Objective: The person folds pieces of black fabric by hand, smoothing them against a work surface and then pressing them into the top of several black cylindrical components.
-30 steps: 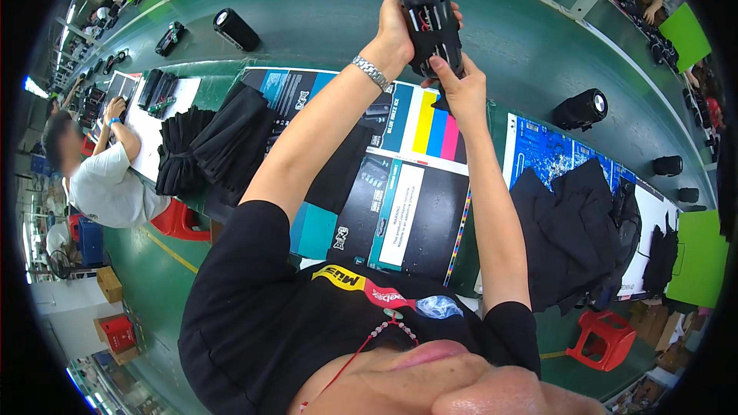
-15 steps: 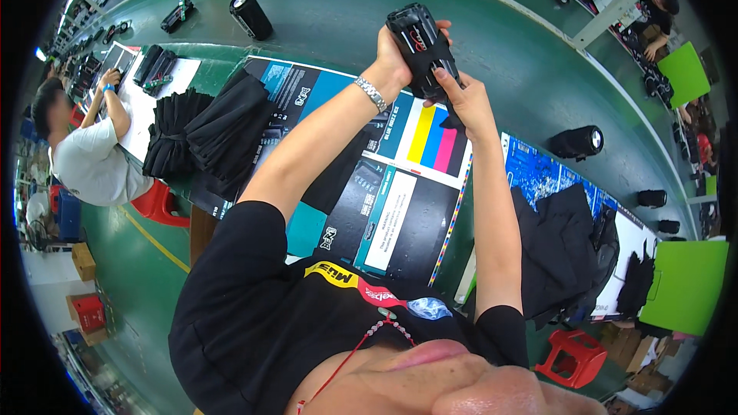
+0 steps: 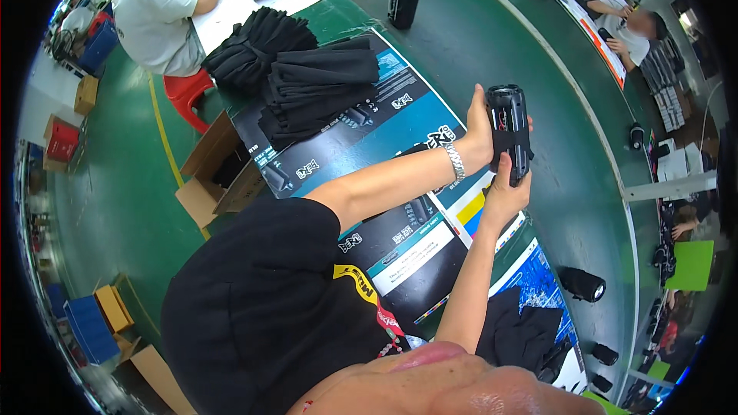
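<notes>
Grip: left hand (image 3: 480, 129) and right hand (image 3: 506, 198) held a black speaker (image 3: 507, 117) over the green surface (image 3: 567, 119), dark band (image 3: 510, 146) seemingly already round its middle, remaining work unclear, with bundled black cloths (image 3: 323, 71) lying apparently unused.

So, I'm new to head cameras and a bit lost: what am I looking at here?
There is no machine here: these are a person's bare hands. Every picture comes from one wide fisheye camera on that person's head, looking down, so straight edges bend. The left hand and right hand together hold a black cylinder. On the table lie printed sheets and bundles of black cloth. Beyond it, a second cylinder stands upright.
</notes>
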Demonstrator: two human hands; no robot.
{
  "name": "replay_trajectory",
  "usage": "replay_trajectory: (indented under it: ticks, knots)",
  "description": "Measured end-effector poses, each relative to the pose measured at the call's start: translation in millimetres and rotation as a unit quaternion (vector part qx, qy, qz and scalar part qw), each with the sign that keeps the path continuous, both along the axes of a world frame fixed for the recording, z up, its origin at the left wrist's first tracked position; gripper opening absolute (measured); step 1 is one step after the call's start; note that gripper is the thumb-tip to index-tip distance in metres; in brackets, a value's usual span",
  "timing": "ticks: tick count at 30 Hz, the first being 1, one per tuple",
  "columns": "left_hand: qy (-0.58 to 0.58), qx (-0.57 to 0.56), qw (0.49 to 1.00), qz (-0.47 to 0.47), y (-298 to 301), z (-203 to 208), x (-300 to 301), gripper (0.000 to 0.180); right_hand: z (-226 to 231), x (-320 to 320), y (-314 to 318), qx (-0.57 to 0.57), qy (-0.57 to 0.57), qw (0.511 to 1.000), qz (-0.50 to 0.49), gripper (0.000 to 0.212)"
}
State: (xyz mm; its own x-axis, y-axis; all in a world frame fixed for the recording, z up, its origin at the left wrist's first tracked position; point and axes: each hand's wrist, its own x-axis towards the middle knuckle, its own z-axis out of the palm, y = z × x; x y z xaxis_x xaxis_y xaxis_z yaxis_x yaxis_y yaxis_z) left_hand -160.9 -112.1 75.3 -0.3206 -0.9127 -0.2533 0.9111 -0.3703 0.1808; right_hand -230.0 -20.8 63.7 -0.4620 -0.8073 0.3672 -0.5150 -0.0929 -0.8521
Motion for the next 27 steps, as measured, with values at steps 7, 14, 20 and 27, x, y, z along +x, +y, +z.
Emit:
replay_trajectory:
  ticks: [7, 14, 20, 27]
  knots:
    - [0.049, -0.114, 0.984, -0.127, -13, -15, 12, 0.076, -7, -36, -7, 0.151, -0.268, 0.933, 0.189, 0.052]
    - [0.082, 0.033, 0.995, -0.052, -33, -42, -4, 0.063, 25, -42, -22, -0.01, -0.07, 0.995, 0.072, 0.039]
    - [-0.293, -0.052, 0.955, 0.0, -41, -44, 34, 0.052, 60, -83, -48, -0.023, 0.282, 0.959, 0.03, 0.055]
    - [-0.399, -0.364, 0.841, -0.04, -63, 18, -19, 0.035, 30, -112, -52, -0.004, 0.246, 0.969, 0.008, 0.063]
